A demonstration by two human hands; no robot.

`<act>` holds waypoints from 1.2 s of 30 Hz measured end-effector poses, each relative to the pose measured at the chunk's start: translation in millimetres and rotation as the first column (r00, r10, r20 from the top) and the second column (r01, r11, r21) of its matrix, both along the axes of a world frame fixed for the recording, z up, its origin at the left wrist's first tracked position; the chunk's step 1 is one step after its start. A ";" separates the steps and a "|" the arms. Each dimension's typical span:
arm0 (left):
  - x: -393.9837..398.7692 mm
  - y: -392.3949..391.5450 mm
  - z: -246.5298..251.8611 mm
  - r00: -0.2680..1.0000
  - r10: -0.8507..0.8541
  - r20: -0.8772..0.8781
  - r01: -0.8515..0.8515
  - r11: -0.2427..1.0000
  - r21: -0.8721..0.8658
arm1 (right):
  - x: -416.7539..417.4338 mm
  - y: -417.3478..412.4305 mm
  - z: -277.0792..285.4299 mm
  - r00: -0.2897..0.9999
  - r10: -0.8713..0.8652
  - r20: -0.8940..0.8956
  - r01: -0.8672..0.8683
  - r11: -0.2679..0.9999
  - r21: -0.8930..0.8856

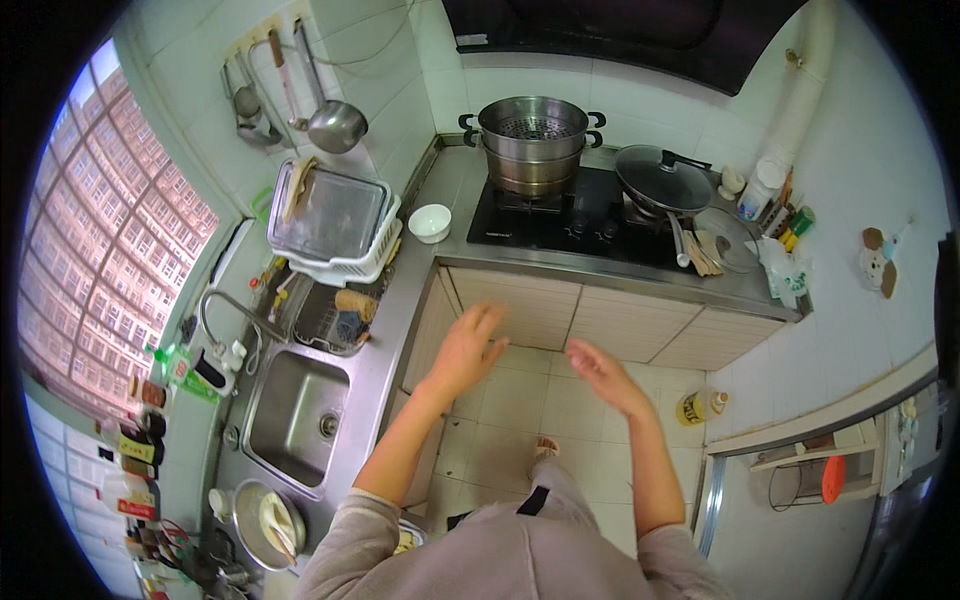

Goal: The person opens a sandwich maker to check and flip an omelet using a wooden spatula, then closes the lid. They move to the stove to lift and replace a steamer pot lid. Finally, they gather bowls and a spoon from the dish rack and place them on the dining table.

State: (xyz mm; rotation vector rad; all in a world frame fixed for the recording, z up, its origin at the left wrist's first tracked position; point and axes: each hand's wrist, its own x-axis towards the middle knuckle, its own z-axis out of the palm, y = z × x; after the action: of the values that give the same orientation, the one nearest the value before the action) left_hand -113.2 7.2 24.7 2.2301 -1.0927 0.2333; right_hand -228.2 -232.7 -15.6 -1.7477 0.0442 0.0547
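My left hand (465,351) is held out in the air over the floor, with the thumb apart from the fingers and nothing in its grasp. To its right, my right hand (606,379) hovers empty too, its palm side turned inward and fingertips a little blurred. Both are in front of the pale cabinet doors (517,300) below the stove, touching nothing. On the black gas stove (517,221) stand a stacked steel steamer pot (534,161) and a frying pan (660,187) under a dark lid. A white bowl (430,223) sits at the counter corner.
A steel sink (300,416) lies to the left. Near it are a dish rack (337,225) and a metal basin (251,525) holding dough-like white stuff and a wooden utensil. An oil bottle (694,407) stands on the floor by the right wall. The range hood (630,37) overhangs the stove.
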 end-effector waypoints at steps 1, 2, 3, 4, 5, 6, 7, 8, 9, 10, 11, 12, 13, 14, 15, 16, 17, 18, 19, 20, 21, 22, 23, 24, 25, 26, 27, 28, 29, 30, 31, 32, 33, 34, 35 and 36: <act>25.4 -7.7 5.4 1.000 0.006 0.011 -0.006 1.000 -0.026 | 27.0 -17.1 3.7 1.000 -0.010 0.016 0.010 1.000 0.014; 50.5 -15.2 10.9 1.000 0.012 0.023 -0.011 0.999 -0.051 | 50.0 -30.6 9.4 1.000 -0.020 0.010 0.020 1.000 0.001; 78.5 -22.5 20.5 0.999 0.024 0.048 -0.019 0.996 -0.089 | 76.8 -44.3 25.6 1.000 -0.025 0.020 0.025 0.999 -0.024; 97.3 -30.0 24.4 0.998 0.064 0.013 -0.063 0.993 -0.097 | 97.6 -58.5 33.4 0.999 -0.039 0.007 0.039 0.998 -0.053; 121.9 -35.9 25.4 0.997 0.075 -0.003 -0.075 0.990 -0.121 | 124.0 -72.0 37.3 0.999 -0.040 0.031 0.041 0.998 -0.044; 145.8 -41.4 24.8 0.996 0.083 -0.029 -0.086 0.985 -0.148 | 147.0 -85.6 41.8 0.998 -0.043 0.046 0.045 0.998 -0.040; 168.8 -47.2 24.1 0.994 0.094 -0.053 -0.102 0.979 -0.176 | 169.8 -99.2 45.0 0.997 -0.043 0.065 0.045 0.998 -0.037; 188.5 -52.6 25.1 0.988 0.091 -0.123 -0.115 0.972 -0.204 | 189.5 -111.1 47.0 0.995 -0.074 0.060 0.077 0.995 -0.056; 215.9 -54.3 20.5 0.984 0.090 -0.153 -0.124 0.965 -0.231 | 211.8 -122.2 48.8 0.995 -0.084 0.061 0.089 0.994 -0.068; 248.4 -56.2 10.6 0.980 0.083 -0.178 -0.128 0.958 -0.257 | 233.6 -134.5 48.9 0.993 -0.100 0.066 0.105 0.991 -0.078; 280.6 -58.8 2.2 0.976 0.073 -0.204 -0.130 0.950 -0.282 | 254.6 -146.8 49.7 0.990 -0.118 0.072 0.124 0.988 -0.087; 308.6 -61.4 0.2 0.963 0.071 -0.260 -0.150 0.943 -0.297 | 274.6 -156.9 48.3 0.986 -0.139 0.093 0.149 0.983 -0.104; 334.7 -62.0 -4.9 0.957 0.101 -0.273 -0.186 0.933 -0.307 | 290.4 -161.7 52.9 0.984 -0.167 0.059 0.174 0.974 -0.146; 362.9 -63.5 -9.2 0.949 0.132 -0.286 -0.223 0.923 -0.315 | 307.9 -164.5 57.8 0.979 -0.190 0.071 0.198 0.969 -0.147; 386.3 -76.0 -6.8 0.942 0.143 -0.303 -0.247 0.908 -0.339 | 323.5 -175.0 65.3 0.971 -0.225 0.084 0.237 0.957 -0.168; 405.6 -81.0 -4.5 0.961 0.167 -0.220 -0.231 0.924 -0.304 | 339.3 -185.8 61.0 0.964 -0.254 0.075 0.264 0.941 -0.211; 423.6 -87.8 -2.4 0.966 0.190 -0.175 -0.235 0.927 -0.292 | 355.5 -192.3 61.2 0.947 -0.314 0.064 0.321 0.928 -0.188; 442.0 -96.0 3.0 0.970 0.211 -0.121 -0.238 0.931 -0.279 | 372.9 -204.0 61.4 0.933 -0.341 0.120 0.360 0.901 -0.241; 457.3 -102.5 7.9 0.970 0.232 -0.067 -0.242 0.933 -0.267 | 388.8 -213.7 62.1 0.916 -0.361 0.176 0.399 0.869 -0.292; 469.1 -106.6 12.9 0.965 0.254 0.061 -0.238 0.950 -0.201 | 403.0 -218.4 60.1 0.863 -0.435 0.259 0.492 0.840 -0.228; 479.3 -112.8 17.2 0.960 0.263 0.092 -0.242 0.951 -0.194 | 416.2 -220.1 61.5 0.846 -0.424 0.324 0.513 0.812 -0.277; 488.4 -119.2 21.5 0.955 0.272 0.123 -0.247 0.951 -0.186 | 428.8 -221.2 63.4 0.828 -0.406 0.387 0.535 0.780 -0.325; 498.3 -125.4 21.3 0.948 0.281 0.153 -0.253 0.951 -0.180 | 441.8 -221.7 66.7 0.809 -0.381 0.447 0.555 0.745 -0.370; 511.0 -126.5 14.0 0.941 0.267 0.210 -0.224 0.952 -0.206 | 456.8 -215.5 75.7 0.839 -0.380 0.390 0.528 0.744 -0.410; 518.7 -130.5 10.6 0.938 0.283 0.199 -0.237 0.945 -0.226 | 469.7 -219.9 76.0 0.805 -0.376 0.460 0.576 0.680 -0.454; 524.4 -135.0 7.1 0.935 0.302 0.186 -0.253 0.936 -0.246 | 483.3 -225.4 76.0 0.770 -0.360 0.527 0.621 0.611 -0.490; 533.6 -138.4 7.4 0.927 0.328 0.183 -0.272 0.922 -0.275 | 499.7 -231.0 79.3 0.729 -0.327 0.602 0.667 0.540 -0.514; 545.4 -138.2 3.4 0.950 0.301 0.077 -0.269 0.922 -0.279 | 511.8 -236.6 82.4 0.689 -0.341 0.640 0.720 0.430 -0.545; 558.3 -135.5 -4.1 0.962 0.272 -0.030 -0.269 0.920 -0.285 | 522.1 -244.0 84.7 0.648 -0.346 0.679 0.761 0.316 -0.566; 561.5 -137.5 -2.9 0.961 0.238 -0.142 -0.271 0.917 -0.294 | 531.7 -252.7 81.2 0.644 -0.352 0.679 0.759 0.180 -0.626; 562.5 -140.3 -2.5 0.956 0.292 -0.035 -0.291 0.923 -0.253 | 536.6 -260.1 77.0 0.666 -0.293 0.686 0.739 0.134 -0.660; 562.2 -143.2 -1.8 0.939 0.337 0.074 -0.315 0.925 -0.212 | 540.9 -266.9 73.0 0.688 -0.233 0.687 0.719 0.086 -0.690; 559.3 -142.5 2.2 0.907 0.376 0.187 -0.349 0.923 -0.165 | 544.7 -265.7 72.4 0.709 -0.173 0.683 0.699 0.046 -0.714; 560.6 -141.3 -0.6 0.916 0.371 0.154 -0.350 0.925 -0.147 | 550.8 -260.3 69.4 0.702 -0.133 0.700 0.710 0.056 -0.702; 563.0 -140.4 -4.8 0.923 0.366 0.119 -0.351 0.927 -0.131 | 556.1 -254.4 67.1 0.746 -0.104 0.658 0.666 0.115 -0.737; 565.7 -140.9 -5.8 0.930 0.357 0.090 -0.346 0.931 -0.119 | 562.2 -249.5 67.7 0.781 -0.074 0.621 0.623 0.167 -0.764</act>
State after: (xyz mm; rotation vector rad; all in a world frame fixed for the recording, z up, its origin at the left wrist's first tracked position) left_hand 452.5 -133.7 18.9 2.3308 -0.7071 0.5579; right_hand 334.0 -482.2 52.2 -2.9316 0.2013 -1.0037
